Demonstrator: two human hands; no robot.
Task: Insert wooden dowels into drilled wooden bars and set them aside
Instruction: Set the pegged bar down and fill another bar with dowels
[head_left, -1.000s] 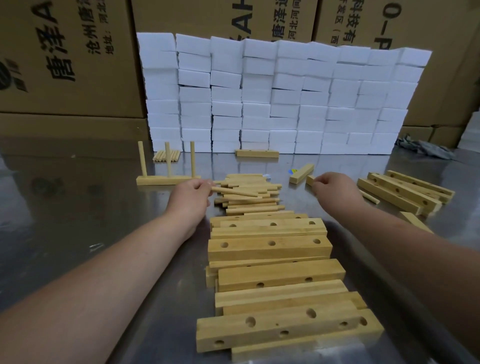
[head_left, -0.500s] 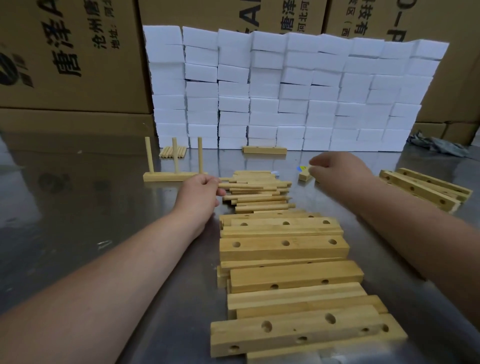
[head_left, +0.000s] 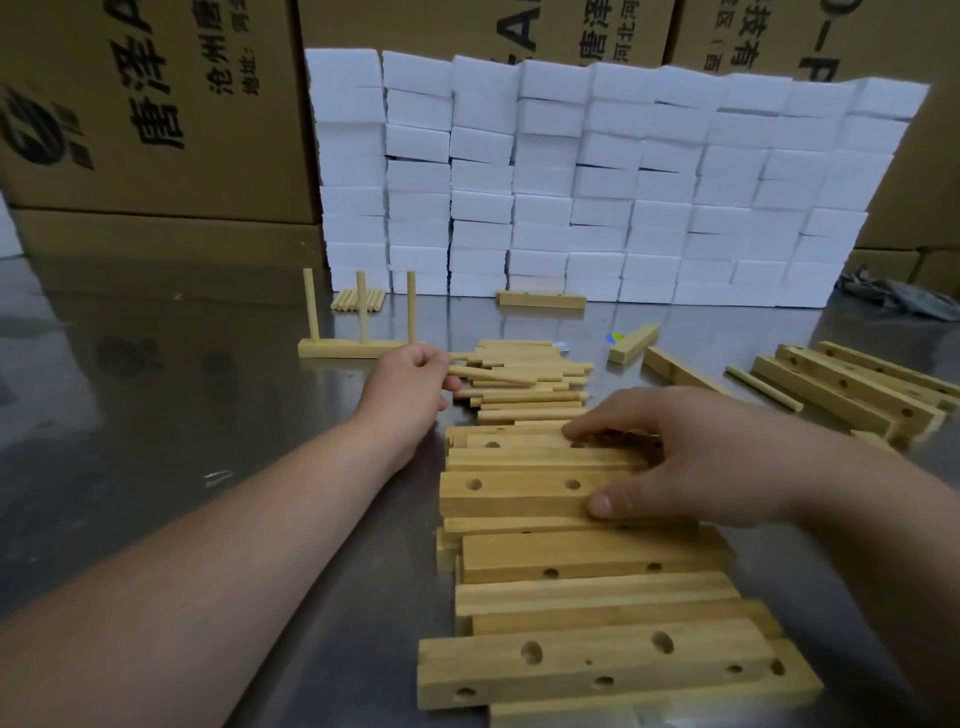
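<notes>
My left grip (head_left: 415, 374) pinches a dowel (head_left: 498, 375) from the pile (head_left: 530, 402); my right grip (head_left: 691, 457) clamps a bar (head_left: 519, 493) closer to the near edge of the surface (head_left: 208, 415). Both look light, stiff and smooth, so I'd hold the bar by its long sides.

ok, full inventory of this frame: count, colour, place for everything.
drilled bars: roughly ten, tan, piled centre front
loose dowels: many, tan, heaped behind that pile
finished bar: 1, tan, three upright dowels, rear left
dowel bundle: 1, tan, against the foam, rear left
lone bar: 1, tan, against the foam, centre
short block: 1, tan, right of the heap
side bars: several, tan, far right
stray dowel: 1, tan, beside the side bars
foam blocks: many, white, stacked wall at rear
cardboard boxes: several, brown, behind the foam
rag: 1, grey, rear right
table: 1, steel, under everything
left hand: pinches a dowel at the heap
right hand: grips the pile's far bars
</notes>
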